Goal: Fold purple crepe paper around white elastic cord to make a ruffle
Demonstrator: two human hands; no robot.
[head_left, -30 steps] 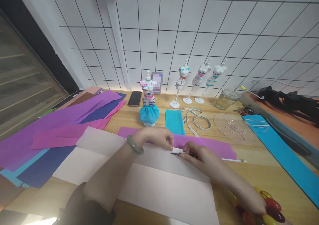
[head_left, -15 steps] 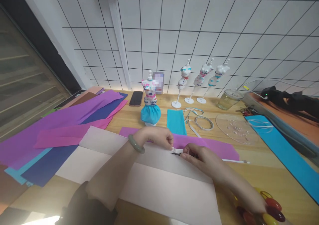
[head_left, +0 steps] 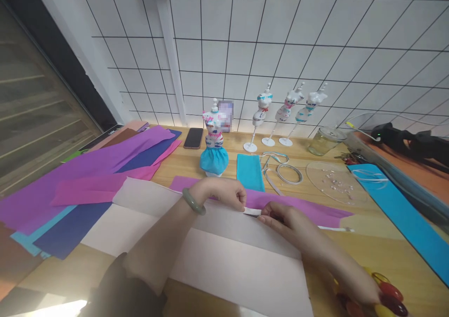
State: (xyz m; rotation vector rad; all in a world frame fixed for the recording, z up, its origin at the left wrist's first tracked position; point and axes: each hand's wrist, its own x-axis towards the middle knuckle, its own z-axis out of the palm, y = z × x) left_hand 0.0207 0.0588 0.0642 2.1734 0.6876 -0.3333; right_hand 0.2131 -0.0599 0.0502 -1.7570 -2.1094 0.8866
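From my end I'd call this work partway along. At the middle of my view, the left hand [head_left: 226, 192] has its fingers curled in and its tips pinched on a white strip [head_left: 251, 211], which sits at the far edge of a pale folded sheet [head_left: 242, 256]. Just to its 3 o'clock, the right hand [head_left: 278, 215] is nearly closed, thumb against finger, around a slim dark tool [head_left: 250, 215]; too little shows for me to name it.

Done, as I judge it: the sheet is spread on the tabletop [head_left: 372, 247], with purple fabric [head_left: 305, 205] just beyond it, and at 11 o'clock 1 dress form [head_left: 214, 126] wears a gathered blue skirt [head_left: 214, 161]. Left, as I read it: the strip is in hand and looks unfinished, though how much is already dealt with I can't tell. Between 12 and 1 o'clock, 3 more forms [head_left: 264, 101] have no skirts. A turquoise piece [head_left: 250, 172] lies flat at 12 o'clock, the ribbon coil [head_left: 289, 174] at 1.
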